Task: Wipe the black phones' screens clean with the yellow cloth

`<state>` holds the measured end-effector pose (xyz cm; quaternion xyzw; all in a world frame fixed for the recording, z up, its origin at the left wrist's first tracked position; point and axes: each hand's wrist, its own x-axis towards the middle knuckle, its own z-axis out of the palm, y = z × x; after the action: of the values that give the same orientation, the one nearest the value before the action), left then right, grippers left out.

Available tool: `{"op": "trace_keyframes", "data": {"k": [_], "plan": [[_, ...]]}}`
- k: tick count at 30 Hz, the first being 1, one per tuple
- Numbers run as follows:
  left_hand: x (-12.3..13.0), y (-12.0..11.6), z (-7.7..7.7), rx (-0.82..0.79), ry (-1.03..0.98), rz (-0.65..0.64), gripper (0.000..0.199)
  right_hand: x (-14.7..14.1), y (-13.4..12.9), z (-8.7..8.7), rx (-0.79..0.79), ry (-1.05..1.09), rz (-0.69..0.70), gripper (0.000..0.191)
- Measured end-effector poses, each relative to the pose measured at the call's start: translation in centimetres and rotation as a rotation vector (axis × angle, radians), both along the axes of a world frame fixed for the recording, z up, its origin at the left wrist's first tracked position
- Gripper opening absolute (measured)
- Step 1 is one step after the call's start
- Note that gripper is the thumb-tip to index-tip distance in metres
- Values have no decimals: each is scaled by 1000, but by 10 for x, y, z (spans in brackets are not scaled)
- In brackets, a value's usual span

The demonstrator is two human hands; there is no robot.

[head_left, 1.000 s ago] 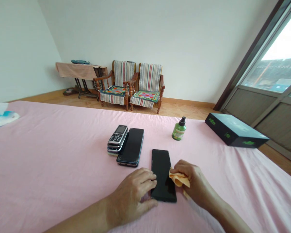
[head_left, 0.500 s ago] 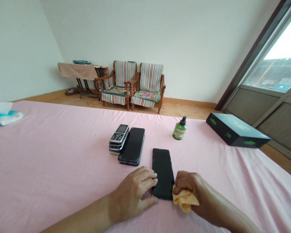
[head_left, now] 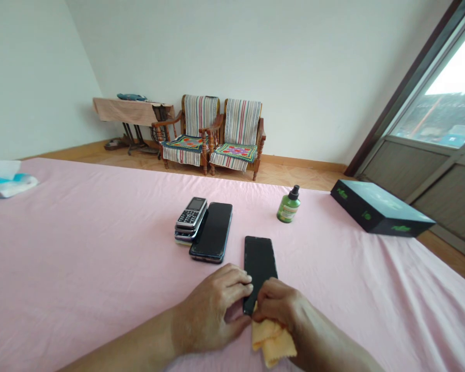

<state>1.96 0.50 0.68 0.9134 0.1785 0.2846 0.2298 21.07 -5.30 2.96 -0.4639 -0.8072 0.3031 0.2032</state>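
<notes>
A black smartphone [head_left: 259, 258] lies flat, screen up, on the pink cloth [head_left: 120, 248]. Against its left edge rest the fingers of my left hand [head_left: 213, 310], with the thumb apart near the phone's lower corner. My right hand [head_left: 284, 310] pinches a yellow-orange cloth [head_left: 273, 343] at the phone's near end and covers its lower right part. Beyond my left hand lies a stack of larger phones [head_left: 212, 232], with a silver-and-black keypad phone [head_left: 192, 213] on top of another stack beside it.
A green spray bottle [head_left: 289, 205] stands behind the phone. The black box [head_left: 380, 209] sits at the right edge of the pink surface. A white-and-blue packet [head_left: 8, 181] lies far left. Two wooden chairs [head_left: 236, 129] stand by the wall.
My right hand has moved left with the yellow-orange cloth, from the phone's right edge to its near end. My left hand has stayed at the phone's left edge.
</notes>
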Motion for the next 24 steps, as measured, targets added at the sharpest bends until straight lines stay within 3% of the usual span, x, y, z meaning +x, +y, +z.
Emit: {"op": "trace_keyframes", "data": {"k": [4, 12, 19, 24], "plan": [[0, 1, 0, 7, -6, -18, 27, -5, 1, -7, 34, 5, 4, 24], [-3, 1, -3, 28, -20, -26, 32, 12, 1, 8, -28, 12, 18, 34], [-1, 1, -1, 14, 17, -28, 30, -1, -1, -2, -8, 103, 39, 34], [-2, 1, 1, -2, 47, -16, 28, 1, -2, -4, -32, 90, -22, 35]]}}
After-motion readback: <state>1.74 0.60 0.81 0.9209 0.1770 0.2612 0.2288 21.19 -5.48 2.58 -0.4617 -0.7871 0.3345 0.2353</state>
